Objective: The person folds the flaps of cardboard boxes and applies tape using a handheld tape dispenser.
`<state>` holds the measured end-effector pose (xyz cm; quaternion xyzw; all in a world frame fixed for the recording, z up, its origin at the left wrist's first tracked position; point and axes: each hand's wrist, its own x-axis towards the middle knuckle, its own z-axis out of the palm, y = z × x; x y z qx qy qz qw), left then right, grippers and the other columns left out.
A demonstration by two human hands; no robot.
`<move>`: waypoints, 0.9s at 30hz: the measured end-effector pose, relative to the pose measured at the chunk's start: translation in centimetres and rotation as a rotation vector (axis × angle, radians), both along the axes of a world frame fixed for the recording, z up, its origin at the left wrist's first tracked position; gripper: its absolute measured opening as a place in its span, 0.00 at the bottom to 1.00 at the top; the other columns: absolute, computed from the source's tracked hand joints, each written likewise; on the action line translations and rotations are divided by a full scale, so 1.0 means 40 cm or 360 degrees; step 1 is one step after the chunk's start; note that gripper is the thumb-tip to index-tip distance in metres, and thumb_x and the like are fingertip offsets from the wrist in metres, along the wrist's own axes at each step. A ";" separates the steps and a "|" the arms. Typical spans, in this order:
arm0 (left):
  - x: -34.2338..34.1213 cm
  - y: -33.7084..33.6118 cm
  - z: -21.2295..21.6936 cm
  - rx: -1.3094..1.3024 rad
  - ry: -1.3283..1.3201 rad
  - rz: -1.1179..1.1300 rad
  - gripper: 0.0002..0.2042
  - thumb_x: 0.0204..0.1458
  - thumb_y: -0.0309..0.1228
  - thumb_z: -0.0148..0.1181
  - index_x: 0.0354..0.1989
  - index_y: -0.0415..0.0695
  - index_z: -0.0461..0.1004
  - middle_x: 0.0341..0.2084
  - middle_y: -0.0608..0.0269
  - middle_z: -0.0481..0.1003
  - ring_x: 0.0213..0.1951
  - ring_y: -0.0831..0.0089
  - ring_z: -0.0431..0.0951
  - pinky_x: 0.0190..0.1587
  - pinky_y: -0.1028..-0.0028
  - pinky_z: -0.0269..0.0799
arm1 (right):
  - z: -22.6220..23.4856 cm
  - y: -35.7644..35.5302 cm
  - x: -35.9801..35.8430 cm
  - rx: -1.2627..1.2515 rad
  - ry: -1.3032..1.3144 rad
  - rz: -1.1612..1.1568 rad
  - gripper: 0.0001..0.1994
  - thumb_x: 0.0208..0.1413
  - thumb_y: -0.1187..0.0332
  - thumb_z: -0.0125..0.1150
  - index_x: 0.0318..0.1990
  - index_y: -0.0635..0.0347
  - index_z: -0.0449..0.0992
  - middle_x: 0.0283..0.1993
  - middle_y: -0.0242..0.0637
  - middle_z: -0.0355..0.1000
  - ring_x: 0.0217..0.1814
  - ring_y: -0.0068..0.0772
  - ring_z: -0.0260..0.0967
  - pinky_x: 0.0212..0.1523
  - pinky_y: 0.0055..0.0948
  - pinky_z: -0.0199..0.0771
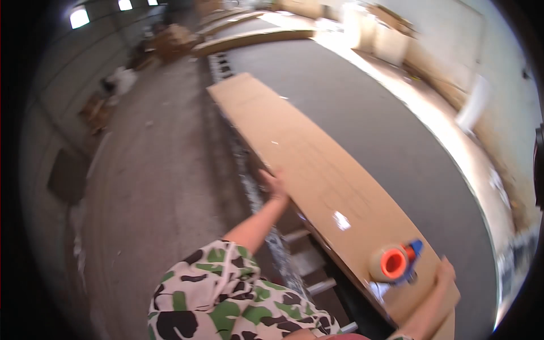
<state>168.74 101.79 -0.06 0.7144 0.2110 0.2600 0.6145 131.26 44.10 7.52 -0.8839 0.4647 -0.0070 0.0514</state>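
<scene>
Touching opposite long edges, left hand (275,184) and right hand (446,274) are on the long carton (317,164), stretching from 11 to 4 o'clock; whether they close firmly, I cannot tell. Its top seems already shut; tape dispenser (394,262) rests there, toward 4 o'clock; remaining taping is unclear.

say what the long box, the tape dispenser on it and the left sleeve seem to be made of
Long box: looks like cardboard, matte, judging by its plain tan faces and sharp edges. Tape dispenser: probably hard plastic, smooth, given its solid bright orange and blue; blur hides texture. Left sleeve: seemingly soft, dull cloth, from its loose folds; the fibre is unclear.
</scene>
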 end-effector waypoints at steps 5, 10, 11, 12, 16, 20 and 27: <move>-0.114 -0.027 0.181 -0.0169 0.0176 0.0039 0.46 0.53 0.48 0.59 0.67 0.28 0.41 0.65 0.35 0.50 0.67 0.48 0.51 0.67 0.64 0.47 | 0.013 0.030 0.061 0.0021 -0.0118 -0.0277 0.28 0.61 0.47 0.41 0.43 0.67 0.78 0.45 0.57 0.74 0.49 0.61 0.70 0.52 0.49 0.68; -0.001 -0.028 0.116 -0.0203 0.0131 -0.0021 0.45 0.52 0.48 0.58 0.67 0.29 0.42 0.66 0.33 0.49 0.68 0.48 0.48 0.69 0.63 0.43 | -0.018 0.056 0.059 -0.0087 0.0001 -0.0257 0.31 0.62 0.46 0.36 0.42 0.67 0.78 0.43 0.57 0.75 0.48 0.61 0.70 0.51 0.50 0.68; 0.031 -0.028 0.133 -0.0155 0.0189 -0.0046 0.44 0.52 0.47 0.58 0.67 0.30 0.43 0.66 0.34 0.49 0.68 0.48 0.48 0.69 0.62 0.43 | -0.014 0.071 0.058 -0.0077 0.0030 -0.0266 0.32 0.62 0.45 0.35 0.41 0.67 0.78 0.43 0.57 0.75 0.47 0.61 0.70 0.51 0.50 0.68; 0.075 -0.021 0.152 -0.0155 0.0164 -0.0116 0.44 0.52 0.46 0.58 0.67 0.30 0.42 0.66 0.35 0.49 0.69 0.48 0.47 0.69 0.62 0.43 | -0.010 0.098 0.054 -0.0089 0.0035 -0.0279 0.32 0.63 0.45 0.34 0.41 0.66 0.79 0.43 0.57 0.75 0.47 0.61 0.71 0.50 0.51 0.68; 0.296 0.025 0.132 -0.0178 0.0044 -0.0337 0.44 0.50 0.44 0.60 0.67 0.31 0.44 0.66 0.37 0.50 0.69 0.49 0.48 0.70 0.63 0.41 | 0.014 0.362 0.055 -0.0107 0.0124 -0.0367 0.35 0.63 0.43 0.31 0.42 0.66 0.79 0.43 0.57 0.75 0.47 0.62 0.71 0.49 0.53 0.69; 0.652 0.109 0.067 0.0070 -0.0079 -0.0688 0.43 0.49 0.42 0.61 0.66 0.29 0.46 0.65 0.34 0.51 0.67 0.46 0.52 0.68 0.61 0.49 | 0.089 0.738 0.182 0.0045 0.0256 -0.0517 0.38 0.63 0.40 0.23 0.46 0.62 0.78 0.45 0.57 0.75 0.51 0.61 0.70 0.54 0.53 0.66; 0.766 0.286 0.115 0.0524 0.0266 -0.1248 0.27 0.60 0.54 0.41 0.52 0.41 0.70 0.50 0.45 0.72 0.55 0.48 0.70 0.56 0.59 0.64 | 0.162 1.101 0.350 0.0213 0.0402 -0.0259 0.30 0.64 0.44 0.28 0.46 0.62 0.70 0.42 0.61 0.74 0.47 0.63 0.71 0.50 0.53 0.68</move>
